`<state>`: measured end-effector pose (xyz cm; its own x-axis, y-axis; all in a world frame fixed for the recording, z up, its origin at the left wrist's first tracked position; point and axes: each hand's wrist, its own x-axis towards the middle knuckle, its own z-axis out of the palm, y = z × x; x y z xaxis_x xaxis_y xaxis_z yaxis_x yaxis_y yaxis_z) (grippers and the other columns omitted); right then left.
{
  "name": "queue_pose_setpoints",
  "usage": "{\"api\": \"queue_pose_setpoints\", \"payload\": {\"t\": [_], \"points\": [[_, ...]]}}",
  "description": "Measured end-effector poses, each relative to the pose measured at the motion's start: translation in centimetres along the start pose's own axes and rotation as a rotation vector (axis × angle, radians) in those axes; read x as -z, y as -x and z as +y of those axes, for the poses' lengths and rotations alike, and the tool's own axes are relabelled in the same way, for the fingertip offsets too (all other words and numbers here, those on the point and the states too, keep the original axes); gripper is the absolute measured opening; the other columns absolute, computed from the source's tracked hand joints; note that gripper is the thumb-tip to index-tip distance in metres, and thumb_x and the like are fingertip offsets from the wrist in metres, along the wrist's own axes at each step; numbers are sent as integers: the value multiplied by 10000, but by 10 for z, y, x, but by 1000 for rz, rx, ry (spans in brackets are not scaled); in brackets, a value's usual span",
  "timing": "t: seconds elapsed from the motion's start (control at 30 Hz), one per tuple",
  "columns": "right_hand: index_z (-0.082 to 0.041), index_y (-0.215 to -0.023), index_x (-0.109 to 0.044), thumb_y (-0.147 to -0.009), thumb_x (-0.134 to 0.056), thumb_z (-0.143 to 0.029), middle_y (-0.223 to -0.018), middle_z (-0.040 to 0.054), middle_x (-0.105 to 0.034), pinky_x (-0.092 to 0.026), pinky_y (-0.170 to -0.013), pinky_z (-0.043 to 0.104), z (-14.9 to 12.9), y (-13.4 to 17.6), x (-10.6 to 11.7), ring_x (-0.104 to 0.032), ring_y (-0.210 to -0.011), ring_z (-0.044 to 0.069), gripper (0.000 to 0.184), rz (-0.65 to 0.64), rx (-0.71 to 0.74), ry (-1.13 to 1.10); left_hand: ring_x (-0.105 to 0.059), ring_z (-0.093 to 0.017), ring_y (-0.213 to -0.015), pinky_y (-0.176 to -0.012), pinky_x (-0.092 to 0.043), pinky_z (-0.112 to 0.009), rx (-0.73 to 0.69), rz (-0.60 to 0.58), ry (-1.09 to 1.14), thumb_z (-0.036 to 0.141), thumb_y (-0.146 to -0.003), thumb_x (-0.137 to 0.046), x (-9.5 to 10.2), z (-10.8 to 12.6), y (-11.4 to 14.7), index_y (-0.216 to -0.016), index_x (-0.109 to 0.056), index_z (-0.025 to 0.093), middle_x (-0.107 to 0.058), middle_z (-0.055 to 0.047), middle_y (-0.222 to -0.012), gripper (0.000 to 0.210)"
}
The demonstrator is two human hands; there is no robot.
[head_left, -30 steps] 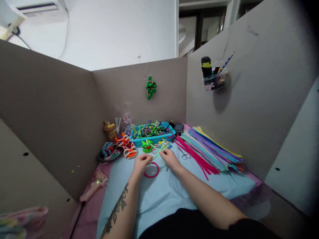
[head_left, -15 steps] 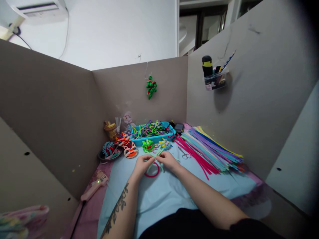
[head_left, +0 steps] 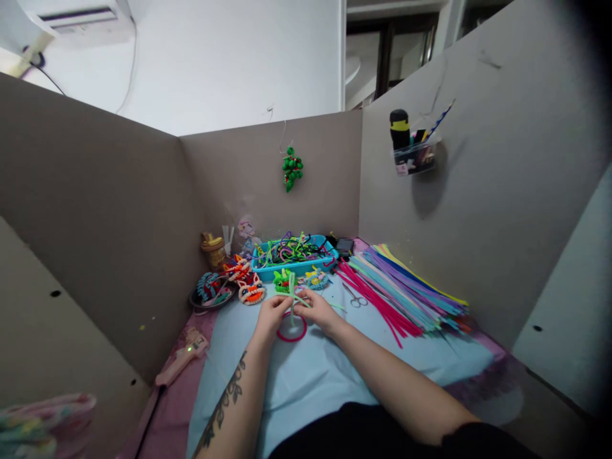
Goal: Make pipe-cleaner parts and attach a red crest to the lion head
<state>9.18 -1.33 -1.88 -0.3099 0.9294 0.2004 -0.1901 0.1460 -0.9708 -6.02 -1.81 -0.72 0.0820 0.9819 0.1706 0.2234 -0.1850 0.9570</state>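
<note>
My left hand (head_left: 273, 315) and my right hand (head_left: 314, 310) meet above the middle of the blue cloth (head_left: 306, 376). Between their fingertips are pale green pipe cleaners (head_left: 292, 285), crossing one another and standing partly upright. Both hands are closed in a pinch on them. Under the hands, a crimson pipe-cleaner ring (head_left: 292, 340) hangs or lies; which of the two I cannot tell. Just behind the fingers sits a green pipe-cleaner animal head (head_left: 282, 280), partly covered by the pale green strands. A blue and yellow figure (head_left: 316, 278) is beside it.
At the back stands a blue tray (head_left: 272, 273) of tangled pipe cleaners. Small scissors (head_left: 356, 298) lie right of my hands, near long bundled pipe cleaners (head_left: 406, 287). An orange animal head (head_left: 251, 292) and a dark bowl (head_left: 210, 306) are left. A pink glue gun (head_left: 179, 363) rests at the left edge.
The pale green pipe cleaners have turned more upright, with a loop now rising above the fingers. My right hand has shifted slightly left; the left hand stays nearly in place.
</note>
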Motion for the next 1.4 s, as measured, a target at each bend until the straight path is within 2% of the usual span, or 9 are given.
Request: {"api": "queue_pose_setpoints", "payload": {"t": [0.2, 0.5, 0.73, 0.87, 1.0, 1.1, 1.17, 1.27, 1.4], "points": [[-198, -834, -487, -576, -727, -233, -603, -79, -556, -393, -576, 232, 9, -3, -4, -519, -545, 102, 354, 33, 4, 5, -615, -162, -827, -745, -514, -359, 32, -68, 66, 335, -862, -552, -6, 0, 2, -943, -608, 124, -636, -40, -934, 234], [-206, -876, -447, -555, -656, -142, -487, -117, -526, -325, -447, 191, 3, 3, -5, -441, -414, 79, 388, -32, -77, 61, -608, -138, -726, -646, -518, -302, 131, -121, -5, 348, -858, -556, -2, -3, 2, -921, -608, 117, -630, -21, -863, 245], [-216, -868, -473, -574, -701, -199, -440, -140, -463, -298, -429, 181, -6, 8, 3, -385, -374, 62, 373, -81, -88, 86, -605, -149, -756, -647, -520, -304, 160, -104, -38, 345, -860, -553, 7, -3, 1, -969, -596, 121, -619, -27, -913, 253], [-179, -866, -585, -622, -715, -350, -565, -54, -562, -326, -460, 195, -11, 4, 13, -500, -496, 97, 325, -115, -73, 69, -581, -118, -669, -591, -496, -267, 143, -150, -25, 343, -859, -553, 10, 1, 3, -886, -598, 117, -608, -4, -815, 231], [-174, -909, -634, -726, -603, -469, -709, 2, -597, -323, -488, 199, -12, -2, 18, -528, -616, 112, 348, -35, -5, 39, -425, -61, -460, -460, -354, -208, 135, -249, 4, 349, -790, -631, 6, 7, 10, -649, -572, 124, -493, 59, -549, 272], [-179, -904, -635, -671, -655, -435, -680, -20, -566, -306, -484, 203, -13, -3, 18, -478, -570, 98, 347, -5, 34, 16, -326, -51, -416, -432, -238, -227, 134, -296, 32, 374, -671, -716, 2, 12, 14, -514, -553, 129, -422, 66, -446, 334], [-174, -828, -632, -640, -682, -416, -639, -32, -541, -302, -482, 210, -13, -3, 17, -442, -535, 92, 310, 3, 52, 7, -303, -52, -412, -432, -205, -244, 133, -292, 45, 395, -634, -732, 1, 13, 14, -483, -549, 130, -408, 61, -424, 356], [-174, -710, -602, -625, -690, -412, -574, -40, -506, -284, -475, 220, -14, -2, 16, -397, -501, 90, 267, 43, 80, 5, -306, -53, -403, -425, -217, -242, 132, -249, 46, 406, -667, -714, 2, 12, 13, -507, -543, 136, -395, 69, -422, 358], [-185, -700, -597, -615, -695, -423, -541, -46, -486, -282, -483, 233, -12, -4, 18, -379, -495, 99, 271, 133, 119, 18, -415, -57, -444, -448, -353, -206, 131, -190, 17, 360, -811, -609, 5, 4, 8, -667, -563, 126, -478, 64, -541, 279]]}}
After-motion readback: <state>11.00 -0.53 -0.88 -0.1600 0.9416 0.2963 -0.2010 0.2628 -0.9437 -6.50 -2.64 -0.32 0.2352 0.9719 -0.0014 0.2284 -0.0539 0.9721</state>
